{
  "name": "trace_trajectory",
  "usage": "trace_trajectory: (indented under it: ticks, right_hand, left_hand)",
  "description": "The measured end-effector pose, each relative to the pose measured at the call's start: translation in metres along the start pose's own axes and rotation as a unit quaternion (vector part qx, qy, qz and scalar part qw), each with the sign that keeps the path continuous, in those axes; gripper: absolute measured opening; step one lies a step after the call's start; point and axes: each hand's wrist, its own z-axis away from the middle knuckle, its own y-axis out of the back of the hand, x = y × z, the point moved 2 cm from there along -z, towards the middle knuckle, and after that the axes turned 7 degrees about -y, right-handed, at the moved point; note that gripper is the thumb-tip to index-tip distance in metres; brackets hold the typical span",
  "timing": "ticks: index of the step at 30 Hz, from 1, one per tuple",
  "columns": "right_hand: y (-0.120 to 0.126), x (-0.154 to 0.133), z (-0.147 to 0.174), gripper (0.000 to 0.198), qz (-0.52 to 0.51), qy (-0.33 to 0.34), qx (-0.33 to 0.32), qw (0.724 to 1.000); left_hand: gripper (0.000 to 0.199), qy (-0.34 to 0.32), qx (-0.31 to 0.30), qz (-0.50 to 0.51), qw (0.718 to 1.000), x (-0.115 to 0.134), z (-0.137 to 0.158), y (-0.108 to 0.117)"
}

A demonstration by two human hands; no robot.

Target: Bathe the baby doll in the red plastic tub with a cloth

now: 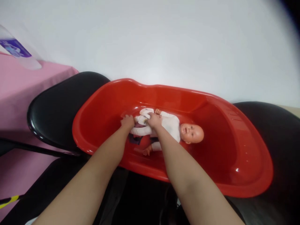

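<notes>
A baby doll in white clothes lies on its back in a red baby bathtub, its bald head toward the right and its legs toward the left. At the leg end, my left hand is closed at the edge of the white doll's clothing. Close by on the right, my right hand is closed on the clothing around the doll's waist. A bunched, patterned bit of cloth shows between both hands. My fingertips are partly hidden. One doll arm lies near the tub's front wall.
Black chair seats stand under the tub's left and right ends. On the left, a pink-covered table holds a clear plastic bottle with a purple label. A white wall rises behind the tub.
</notes>
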Motion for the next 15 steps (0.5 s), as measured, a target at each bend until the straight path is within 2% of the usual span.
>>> trace_trajectory:
  ticks: [3, 6, 8, 12, 15]
  right_hand:
    - [0.0, 0.002, -0.003, 0.042, -0.096, -0.003, 0.003, 0.995]
    - [0.002, 0.002, -0.007, 0.027, -0.25, -0.036, 0.009, 0.968]
    - [0.005, 0.002, -0.008, 0.031, -0.302, -0.055, 0.029, 0.951]
    - [0.012, 0.006, -0.003, 0.031, -0.3, -0.076, 0.072, 0.948]
    - [0.018, 0.005, 0.011, 0.035, -0.19, -0.047, 0.122, 0.973]
  left_hand:
    - [0.043, 0.006, -0.007, 0.01, 1.0, 0.002, 0.003, 0.001]
    - [0.044, 0.005, -0.007, 0.008, 1.0, 0.0, 0.006, 0.005]
    - [0.043, -0.009, -0.01, 0.006, 1.0, -0.001, 0.008, 0.01]
    - [0.042, -0.068, -0.01, 0.012, 0.998, -0.009, 0.01, 0.028]
    - [0.04, -0.12, 0.033, 0.014, 0.992, -0.018, 0.012, 0.043]
